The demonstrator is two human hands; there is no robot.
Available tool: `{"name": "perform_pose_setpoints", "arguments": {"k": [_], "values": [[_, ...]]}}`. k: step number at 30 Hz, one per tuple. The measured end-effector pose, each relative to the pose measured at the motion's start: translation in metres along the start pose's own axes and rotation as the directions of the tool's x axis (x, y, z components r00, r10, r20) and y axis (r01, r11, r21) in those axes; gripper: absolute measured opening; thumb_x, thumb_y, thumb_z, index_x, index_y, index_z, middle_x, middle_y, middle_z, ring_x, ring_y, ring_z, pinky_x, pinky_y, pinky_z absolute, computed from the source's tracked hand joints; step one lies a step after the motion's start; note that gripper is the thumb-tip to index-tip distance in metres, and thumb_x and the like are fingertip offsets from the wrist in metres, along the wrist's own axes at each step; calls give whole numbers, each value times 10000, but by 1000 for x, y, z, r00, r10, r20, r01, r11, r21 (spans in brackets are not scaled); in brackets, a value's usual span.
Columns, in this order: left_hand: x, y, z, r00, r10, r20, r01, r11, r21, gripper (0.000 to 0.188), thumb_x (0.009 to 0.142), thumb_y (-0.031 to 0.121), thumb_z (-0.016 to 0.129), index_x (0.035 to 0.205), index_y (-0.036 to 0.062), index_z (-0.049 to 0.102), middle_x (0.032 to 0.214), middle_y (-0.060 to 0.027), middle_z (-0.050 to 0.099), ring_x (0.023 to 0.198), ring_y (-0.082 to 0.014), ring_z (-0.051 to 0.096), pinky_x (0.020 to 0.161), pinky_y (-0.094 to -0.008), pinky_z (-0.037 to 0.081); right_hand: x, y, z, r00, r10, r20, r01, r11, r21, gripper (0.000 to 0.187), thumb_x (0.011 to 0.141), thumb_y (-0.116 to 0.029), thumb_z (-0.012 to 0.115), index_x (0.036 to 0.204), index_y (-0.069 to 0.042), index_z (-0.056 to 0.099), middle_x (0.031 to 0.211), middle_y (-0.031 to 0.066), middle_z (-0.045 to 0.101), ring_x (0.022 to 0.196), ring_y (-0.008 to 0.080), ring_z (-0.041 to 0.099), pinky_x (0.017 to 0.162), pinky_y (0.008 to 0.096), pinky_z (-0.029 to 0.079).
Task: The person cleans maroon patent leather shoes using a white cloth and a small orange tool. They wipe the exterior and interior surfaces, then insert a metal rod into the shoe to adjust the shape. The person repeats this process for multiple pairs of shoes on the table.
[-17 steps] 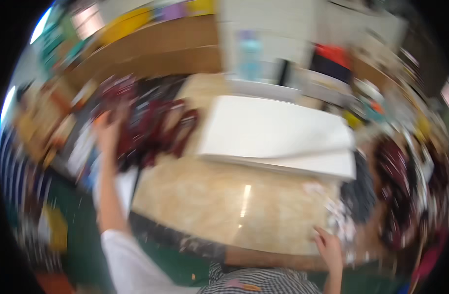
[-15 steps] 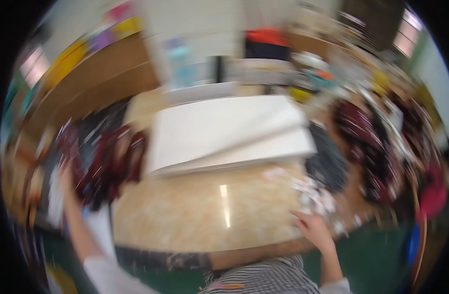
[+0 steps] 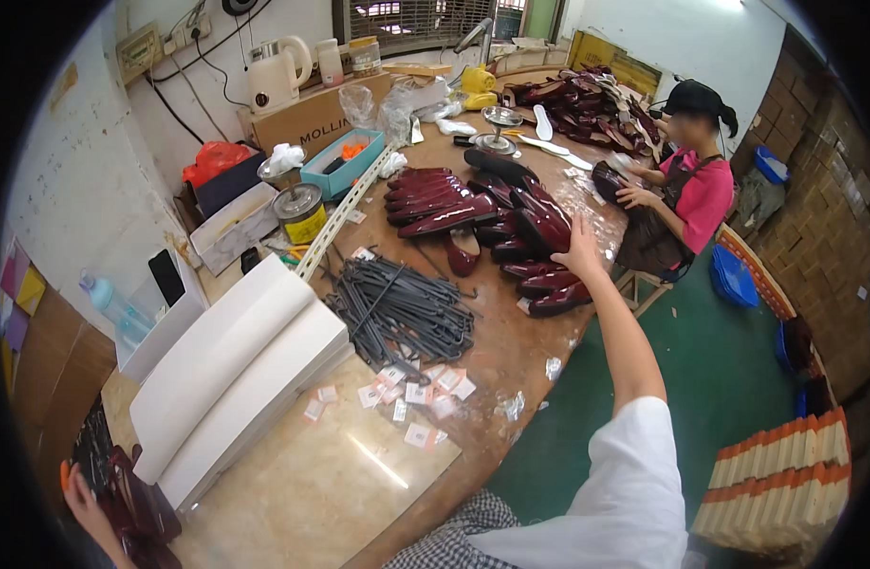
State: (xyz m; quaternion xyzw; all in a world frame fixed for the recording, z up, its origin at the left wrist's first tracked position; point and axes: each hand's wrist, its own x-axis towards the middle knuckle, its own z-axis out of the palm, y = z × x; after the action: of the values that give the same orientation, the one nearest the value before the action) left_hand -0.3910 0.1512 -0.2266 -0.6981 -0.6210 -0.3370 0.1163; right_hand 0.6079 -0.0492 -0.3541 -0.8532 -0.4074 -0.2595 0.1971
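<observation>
Glossy maroon shoe within a cluster of similar pairs on the brown bench, near its right-hand edge. The right hand reaches to the near end of this shoe, thumb and fingers apart; whether they grip it cannot be told. A row of maroon shoes lies just beyond, side by side. Nearer the wearer are a pile of dark grey strips and scattered small tags. A long white stack with a curved top sheet lies to the left. At the lower left margin, the left hand is beside further maroon shoes, a small orange item at its fingertips; its closure cannot be told. Across the bench, a person in a pink top handles a dark shoe. A white kettle stands at the back.
</observation>
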Motion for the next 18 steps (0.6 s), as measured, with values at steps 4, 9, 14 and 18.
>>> {"name": "perform_pose_setpoints", "arguments": {"k": [4, 9, 14, 18], "values": [[-49, 148, 42, 990, 91, 110, -50, 942, -333, 180, 912, 11, 529, 1054, -7, 638, 1260, -174, 519, 1174, -277, 519, 992, -340, 396, 25, 31, 24, 961, 99, 259, -99, 995, -14, 878, 550, -314, 891, 1260, 21, 498, 1190, 217, 590, 1120, 388, 548, 994, 455, 414], [-118, 281, 65, 845, 275, 458, -119, 933, -341, 277, 732, -1, 637, 1001, 52, 676, 1248, -155, 578, 1217, -320, 499, 1048, -406, 349, 3, -3, 10, 955, -295, 35, 295, 955, 20, 455, 599, -187, 839, 926, -77, 542, 907, 135, 620, 927, 325, 579, 814, 433, 437], [-165, 398, 110, 691, 476, 544, 39, 726, -686, 612, 745, 119, 749, 1325, 96, 553, 1364, -177, 499, 1258, -346, 467, 1066, -420, 352, -19, -124, -61, 936, -337, -98, 351, 905, 241, 348, 667, -183, 797, 864, -70, 534, 732, 111, 602, 727, 331, 602, 682, 428, 453], [-200, 448, 150, 786, 354, 507, 421, 296, -858, 1002, 751, 182, 759, 1517, 30, 130, 1540, -182, 254, 1409, -317, 289, 1137, -396, 266, -105, -264, -150, 883, -429, 188, 108, 576, 810, 411, 789, -273, 763, 1046, -20, 566, 860, 178, 671, 794, 372, 658, 695, 420, 514]]}}
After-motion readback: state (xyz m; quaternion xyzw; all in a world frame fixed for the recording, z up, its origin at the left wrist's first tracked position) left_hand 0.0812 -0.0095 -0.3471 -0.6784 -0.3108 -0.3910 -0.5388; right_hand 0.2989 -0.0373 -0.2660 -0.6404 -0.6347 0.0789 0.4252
